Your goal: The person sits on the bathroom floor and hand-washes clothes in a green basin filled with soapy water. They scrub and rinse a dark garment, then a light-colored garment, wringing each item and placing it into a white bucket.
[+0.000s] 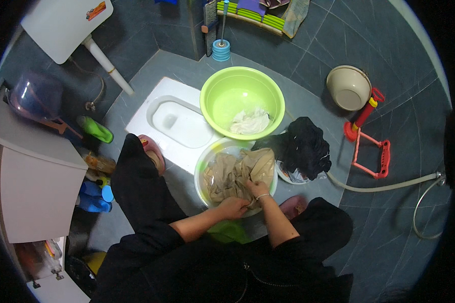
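Wet tan cloth lies bunched in a pale plastic basin between my feet. Near the basin's lower rim, my left hand grips a fold of this cloth. Just right of it, my right hand, with a bracelet at the wrist, holds another part of the cloth. Beyond stands a green plastic basin with water and a white cloth in it. Dark wet clothes are heaped at the right, on a container whose rim partly shows.
A squat toilet is set in the floor behind the basins. At the right are a hose, a red hand pump and a beige basin by the wall. A toilet brush stands at the back; a cabinet is at the left.
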{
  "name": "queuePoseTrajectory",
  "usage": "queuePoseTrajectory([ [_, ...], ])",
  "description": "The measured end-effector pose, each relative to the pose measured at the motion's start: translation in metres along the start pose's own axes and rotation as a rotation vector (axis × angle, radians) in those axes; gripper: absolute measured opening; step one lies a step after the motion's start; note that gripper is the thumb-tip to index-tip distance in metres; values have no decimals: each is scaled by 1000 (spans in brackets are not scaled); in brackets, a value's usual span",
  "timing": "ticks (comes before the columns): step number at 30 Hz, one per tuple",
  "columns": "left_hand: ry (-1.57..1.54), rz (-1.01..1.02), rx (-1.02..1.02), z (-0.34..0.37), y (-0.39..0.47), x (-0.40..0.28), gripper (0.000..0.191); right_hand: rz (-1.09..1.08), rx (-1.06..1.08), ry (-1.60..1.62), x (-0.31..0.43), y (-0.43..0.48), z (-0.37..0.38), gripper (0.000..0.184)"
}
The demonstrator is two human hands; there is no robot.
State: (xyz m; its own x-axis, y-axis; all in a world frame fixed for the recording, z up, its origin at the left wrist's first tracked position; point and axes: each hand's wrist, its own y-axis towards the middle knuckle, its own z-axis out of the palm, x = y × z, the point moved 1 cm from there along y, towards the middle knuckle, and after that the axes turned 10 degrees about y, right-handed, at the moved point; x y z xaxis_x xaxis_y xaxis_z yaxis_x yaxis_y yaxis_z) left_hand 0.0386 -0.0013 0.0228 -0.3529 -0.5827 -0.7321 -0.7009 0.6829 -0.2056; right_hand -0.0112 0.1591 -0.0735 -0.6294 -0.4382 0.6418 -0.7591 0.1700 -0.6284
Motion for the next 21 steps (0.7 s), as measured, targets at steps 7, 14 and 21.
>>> queuePoseTrajectory([
  [7,-145,-27,-71,2,9,11,22,253,174,960,26,-14,-29,25],
  [14,79,-392,-375,-21,5,20,50,158,290,1411,84,-42,-76,48],
  [21,-14,-201,-396,-30,6,26,36,-86,538,1502,133,-91,-91,52],
])
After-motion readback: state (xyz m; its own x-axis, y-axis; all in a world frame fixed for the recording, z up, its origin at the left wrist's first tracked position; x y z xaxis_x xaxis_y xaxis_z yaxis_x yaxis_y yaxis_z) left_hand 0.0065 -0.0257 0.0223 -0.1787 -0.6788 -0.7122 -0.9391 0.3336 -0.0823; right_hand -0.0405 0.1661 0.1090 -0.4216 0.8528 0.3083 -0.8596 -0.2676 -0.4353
